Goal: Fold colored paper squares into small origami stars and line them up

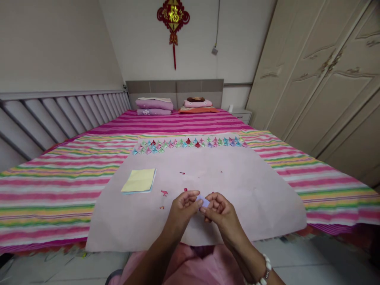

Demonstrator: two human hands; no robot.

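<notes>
left hand [183, 206] and right hand [219, 209] pinch a small lilac paper piece [203, 201] between closed fingertips, mid-fold over the pale sheet [252, 198]. unfolded yellow paper stack [139, 181] remains. beyond, a long row of finished folded pieces [190, 144] lies complete.

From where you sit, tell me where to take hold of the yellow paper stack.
Take the yellow paper stack by its near right corner, coming in from the right with the left hand. It lies flat on the pale sheet, so fingers should probably slide under an edge; that corner lies closest to the hands.
</notes>
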